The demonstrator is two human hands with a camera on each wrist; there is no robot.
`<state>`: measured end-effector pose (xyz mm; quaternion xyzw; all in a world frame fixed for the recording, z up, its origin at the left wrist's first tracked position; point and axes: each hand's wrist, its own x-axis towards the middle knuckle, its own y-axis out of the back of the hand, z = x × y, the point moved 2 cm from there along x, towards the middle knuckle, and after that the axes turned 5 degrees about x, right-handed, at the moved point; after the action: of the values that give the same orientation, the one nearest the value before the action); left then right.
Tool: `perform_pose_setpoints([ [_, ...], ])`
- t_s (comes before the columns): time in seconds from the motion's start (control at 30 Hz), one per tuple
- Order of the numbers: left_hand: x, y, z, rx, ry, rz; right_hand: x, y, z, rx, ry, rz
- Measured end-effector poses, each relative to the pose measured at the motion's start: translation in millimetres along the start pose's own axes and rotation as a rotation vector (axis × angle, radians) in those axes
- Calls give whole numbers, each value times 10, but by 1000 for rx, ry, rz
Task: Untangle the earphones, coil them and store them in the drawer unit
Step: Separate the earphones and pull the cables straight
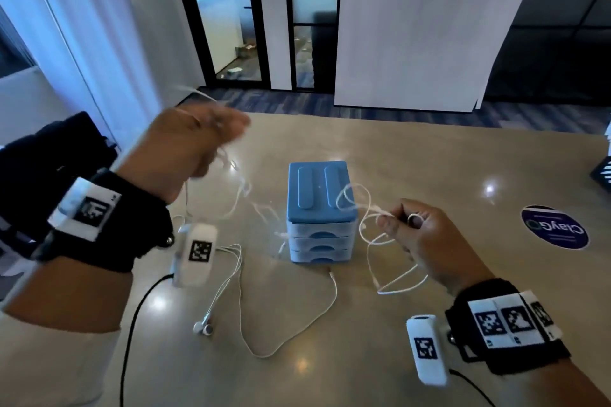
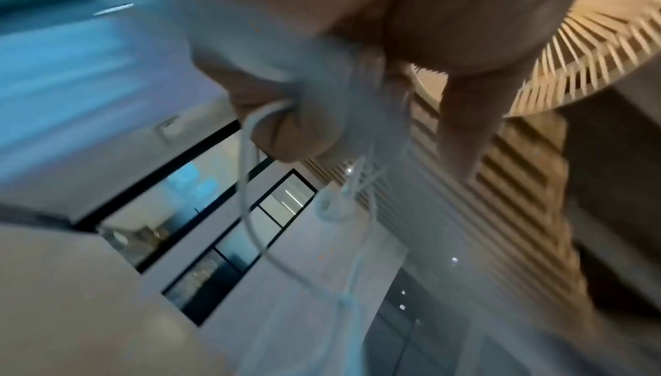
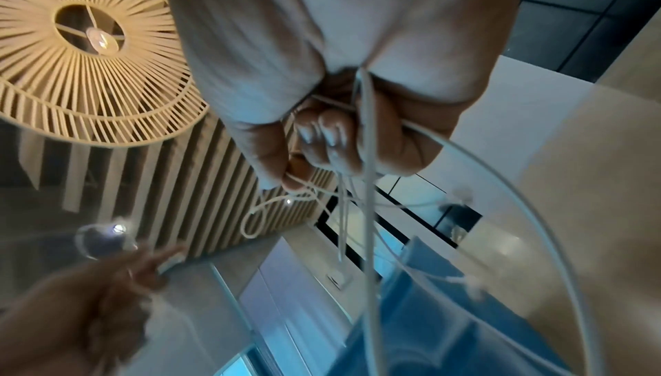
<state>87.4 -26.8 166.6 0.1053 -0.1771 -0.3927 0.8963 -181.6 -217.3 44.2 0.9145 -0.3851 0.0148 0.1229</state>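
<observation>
Tangled white earphones (image 1: 370, 228) held up between two hands over a table.

The right hand (image 1: 426, 241) pinches a knot of loops just right of the blue drawer unit (image 1: 319, 211), all three drawers closed; the raised, motion-blurred left hand (image 1: 195, 145) closes its fingers round other strands. A second pair of earphones (image 1: 238, 301) trails across the tan table (image 1: 429, 155), its buds lying near the front edge. A round sticker (image 1: 555, 227) on the right reads "ClayGO", seen reversed. Bare tabletop lies around the unit and toward the far edge.
</observation>
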Motion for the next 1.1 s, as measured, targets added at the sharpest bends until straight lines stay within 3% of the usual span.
perform_pose_setpoints([
  [0.07, -112, -238, -166, 328, 19, -161, 25, 19, -118, 113, 2, 4],
  [0.13, -219, -496, -319, 485, 40, -354, 50, 2, -241, 245, -3, -26],
  [0.27, -388, -966, -492, 460, 93, -531, 87, -75, -441, 360, 16, -77],
  [0.33, -440, -1115, -521, 279, 52, -516, 85, -105, -488, 335, 24, -106],
  [0.4, -460, -1169, -486, 41, 37, -400, 61, -127, -513, 185, 51, -137],
  [0.47, -442, -1166, -445, -174, 109, -271, 17, -143, -514, -24, 85, -163],
  [0.6, -368, -1073, -412, -336, 165, -181, -58, -79, -527, -145, 86, -172],
  [0.7, -340, -946, -513, -199, 145, -164, -58, 146, -555, -209, 105, 1],
  [0.97, -455, -831, -1041, 370, 155, -347, -16, 789, -900, 20, 275, 411],
  [1.1, -555, -992, -1292, 425, 181, -404, 30, 804, -1043, 106, 322, 460],
])
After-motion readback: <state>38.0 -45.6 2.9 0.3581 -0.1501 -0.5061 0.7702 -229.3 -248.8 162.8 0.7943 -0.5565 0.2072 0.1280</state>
